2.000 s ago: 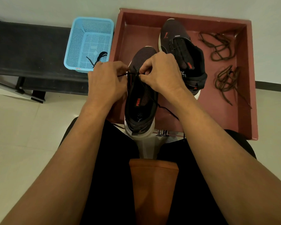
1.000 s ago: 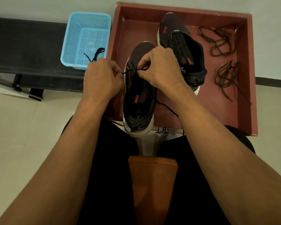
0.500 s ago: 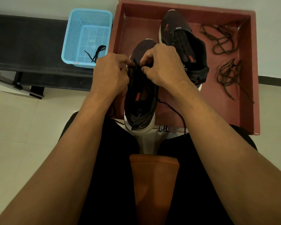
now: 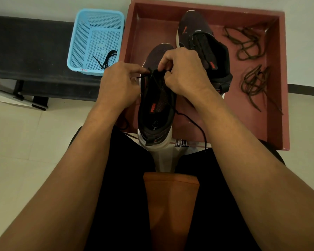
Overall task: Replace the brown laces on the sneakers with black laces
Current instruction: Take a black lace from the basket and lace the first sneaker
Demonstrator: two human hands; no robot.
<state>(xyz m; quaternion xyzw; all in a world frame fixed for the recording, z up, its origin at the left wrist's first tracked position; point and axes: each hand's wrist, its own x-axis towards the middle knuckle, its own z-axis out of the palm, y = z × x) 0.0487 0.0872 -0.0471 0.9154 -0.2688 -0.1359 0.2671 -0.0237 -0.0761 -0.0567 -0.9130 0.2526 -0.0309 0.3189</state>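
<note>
Black lace (image 4: 153, 77) threaded across the front eyelets of the near sneaker (image 4: 157, 113). One end pinched between thumb and forefinger of the left hand (image 4: 118, 86), the other clamped in the curled fingers of the right hand (image 4: 185, 73). Loose tail trailing off the shoe's right side toward the lap.

Near sneaker upright, toe inside the red tray (image 4: 275, 105), heel over its near edge; eyelets toward the tongue seemingly unlaced as yet.

Just behind and to the right, far sneaker (image 4: 205, 44) in the tray, apparently laced in black already. Well to the right in the same tray, two bundles of brown laces (image 4: 246, 44) (image 4: 256, 84), pulled out and lying loose.

Left of the tray, blue basket (image 4: 96, 20) on a dark bench (image 4: 25, 51), holding a spare black lace (image 4: 107, 59).

Judging by all this: brown laces removed, one shoe likely done, second barely begun. Left to do: remaining eyelets to thread, then tightening.
</note>
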